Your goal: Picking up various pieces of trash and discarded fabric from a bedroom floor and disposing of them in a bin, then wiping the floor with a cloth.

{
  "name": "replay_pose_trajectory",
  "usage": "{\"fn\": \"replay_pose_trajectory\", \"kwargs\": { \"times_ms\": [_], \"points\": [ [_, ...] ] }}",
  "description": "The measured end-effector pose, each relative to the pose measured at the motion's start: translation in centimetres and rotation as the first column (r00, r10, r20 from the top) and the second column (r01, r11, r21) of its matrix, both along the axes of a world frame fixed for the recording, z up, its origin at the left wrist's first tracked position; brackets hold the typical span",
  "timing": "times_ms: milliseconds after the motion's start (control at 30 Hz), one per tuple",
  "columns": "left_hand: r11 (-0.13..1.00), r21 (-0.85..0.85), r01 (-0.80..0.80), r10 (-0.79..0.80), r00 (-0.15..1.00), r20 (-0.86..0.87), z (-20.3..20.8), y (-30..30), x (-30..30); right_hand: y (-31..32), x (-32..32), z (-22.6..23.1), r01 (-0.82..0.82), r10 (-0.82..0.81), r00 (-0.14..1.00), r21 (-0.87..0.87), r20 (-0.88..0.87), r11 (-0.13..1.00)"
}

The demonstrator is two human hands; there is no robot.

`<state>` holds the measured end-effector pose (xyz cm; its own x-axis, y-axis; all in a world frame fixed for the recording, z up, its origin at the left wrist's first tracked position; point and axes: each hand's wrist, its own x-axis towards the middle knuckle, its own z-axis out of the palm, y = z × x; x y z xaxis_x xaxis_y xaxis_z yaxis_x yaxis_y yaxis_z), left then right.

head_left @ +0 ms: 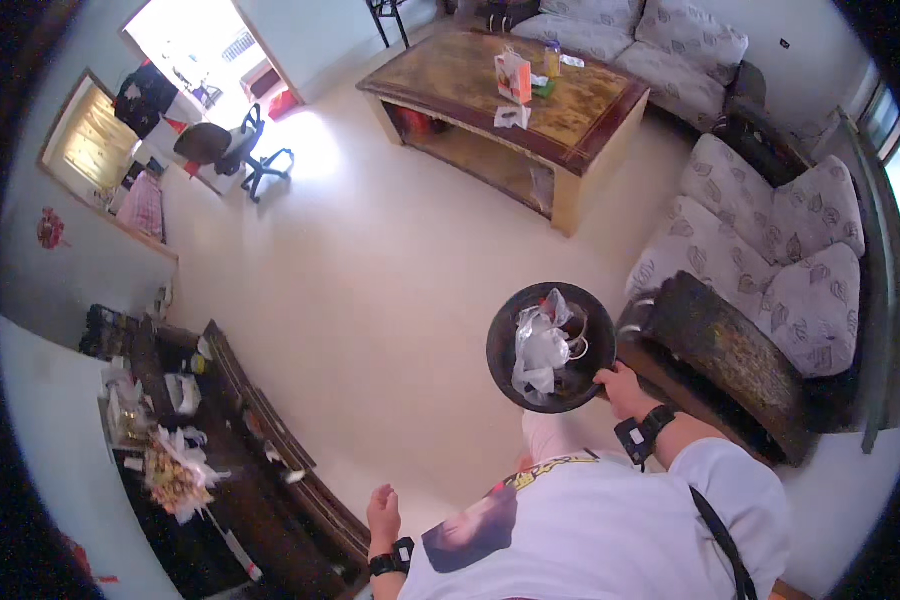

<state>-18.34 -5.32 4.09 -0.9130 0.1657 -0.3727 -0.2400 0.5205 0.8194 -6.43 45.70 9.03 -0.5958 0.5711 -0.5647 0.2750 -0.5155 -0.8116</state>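
Note:
My right hand [622,390] is closed on the rim of a round black bin [497,340], which hangs in front of me to the right. Crumpled clear and whitish plastic [541,350] lies inside it, beside a pale ring-shaped piece; whatever is underneath cannot be made out. Low at my left side, my left hand [383,515] holds nothing that I can see, its fingers loosely bent. A dark band with a small device sits on each wrist.
A long dark cabinet [260,430] with a bouquet [178,475] runs along my left. Patterned sofas [705,240] stand right and far right. Ahead is a low table [440,75] bearing a tissue box [513,77]. An office chair [255,155] stands near the bright doorway.

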Motion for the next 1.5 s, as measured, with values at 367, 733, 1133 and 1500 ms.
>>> {"fn": "replay_pose_trajectory", "kwargs": {
  "times_ms": [367, 733, 1133, 1500],
  "points": [
    [0.992, -0.127, -0.005, 0.027, 0.985, 0.173, -1.6, 0.4, -17.2, 3.7, -22.3, -6.2, -0.236, 0.184, 0.941, 0.163, 0.283, 0.958],
    [0.961, -0.277, -0.003, 0.127, 0.893, 0.431, -2.9, -7.9, -39.9, -3.0, -54.7, 1.2, -0.03, 0.033, 0.984, -0.023, 0.173, 0.999],
    [0.978, 0.117, 0.175, -0.163, 0.981, -0.109, 12.9, 10.4, -91.4, -1.3, -80.7, 8.5, -0.044, 0.046, 0.998, -0.057, 0.035, 0.997],
    [0.937, -0.315, 0.153, 0.042, 0.844, 0.535, 0.2, 1.7, -100.5, 5.0, -114.3, 9.9, -0.18, 0.203, 0.967, -0.153, 0.156, 0.972]
  ]
}}
